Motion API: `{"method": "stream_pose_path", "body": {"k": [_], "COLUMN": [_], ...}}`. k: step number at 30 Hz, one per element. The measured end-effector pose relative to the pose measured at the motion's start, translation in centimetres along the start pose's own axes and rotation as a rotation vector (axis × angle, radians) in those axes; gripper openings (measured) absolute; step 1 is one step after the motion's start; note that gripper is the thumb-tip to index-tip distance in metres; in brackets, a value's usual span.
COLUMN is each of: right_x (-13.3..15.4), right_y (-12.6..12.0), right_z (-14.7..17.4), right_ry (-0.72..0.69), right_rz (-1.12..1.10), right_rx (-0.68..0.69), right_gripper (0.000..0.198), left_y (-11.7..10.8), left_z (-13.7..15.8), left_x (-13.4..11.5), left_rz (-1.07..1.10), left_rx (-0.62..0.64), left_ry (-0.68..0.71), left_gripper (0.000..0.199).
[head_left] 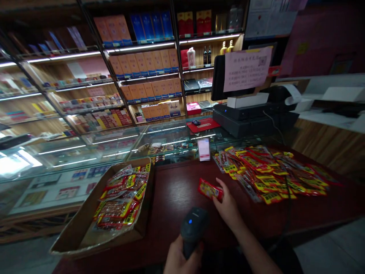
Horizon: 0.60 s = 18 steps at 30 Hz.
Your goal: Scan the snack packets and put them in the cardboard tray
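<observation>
My left hand [181,257] is wrapped around the handle of a dark barcode scanner [194,224], which shows a small blue light on its head. Ahead of it and to the right, my right hand [227,207] pinches a small red snack packet [210,190] by its right end, just over the dark red counter [176,186]. A loose heap of red and yellow snack packets [265,171] lies to the right of this hand. On the left, an open cardboard box [146,213] contains several similar packets.
Behind the counter runs a glass display case [134,140]. A monitor [219,78] with a pink sheet stands over a dark till [242,120]. A mouse [196,122] rests on a red mat [209,125]. A small white card [204,149] stands nearby. Boxed goods fill lit shelves [142,76].
</observation>
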State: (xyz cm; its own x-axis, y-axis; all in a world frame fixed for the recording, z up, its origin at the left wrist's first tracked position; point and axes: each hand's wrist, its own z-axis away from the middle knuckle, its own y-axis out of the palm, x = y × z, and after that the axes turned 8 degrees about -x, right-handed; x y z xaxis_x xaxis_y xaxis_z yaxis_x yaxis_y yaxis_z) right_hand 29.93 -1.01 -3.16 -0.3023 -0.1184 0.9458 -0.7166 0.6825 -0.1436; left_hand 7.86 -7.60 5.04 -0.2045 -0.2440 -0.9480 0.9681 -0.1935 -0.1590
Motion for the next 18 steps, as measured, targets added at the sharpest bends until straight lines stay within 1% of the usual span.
{"method": "stream_pose_path", "body": {"k": [4,8,13,18], "right_x": [-0.1,0.3,0.2,0.1], "right_y": [0.0,-0.1,-0.1,-0.1], "right_z": [-0.2,0.0,0.2,0.2], "right_ry": [0.114,0.227,0.208,0.207], "right_rz": [-0.109,-0.184,-0.239,-0.228], "right_rx": [0.032,0.067,0.067,0.082], "right_gripper": [0.066,0.070,0.079,0.079], "left_y": [0.7,1.1,1.7,1.8], "left_z": [0.0,0.0,0.4,0.6], "left_x": [-0.4,-0.8,-2.2,-2.8], "left_rz": [-0.034,-0.084,-0.078,-0.058], "left_rx": [0.010,0.006,-0.012,-0.030], "left_ry": [-0.042,-0.038,-0.008,0.036], "left_gripper": [0.043,0.038,0.029,0.027]}}
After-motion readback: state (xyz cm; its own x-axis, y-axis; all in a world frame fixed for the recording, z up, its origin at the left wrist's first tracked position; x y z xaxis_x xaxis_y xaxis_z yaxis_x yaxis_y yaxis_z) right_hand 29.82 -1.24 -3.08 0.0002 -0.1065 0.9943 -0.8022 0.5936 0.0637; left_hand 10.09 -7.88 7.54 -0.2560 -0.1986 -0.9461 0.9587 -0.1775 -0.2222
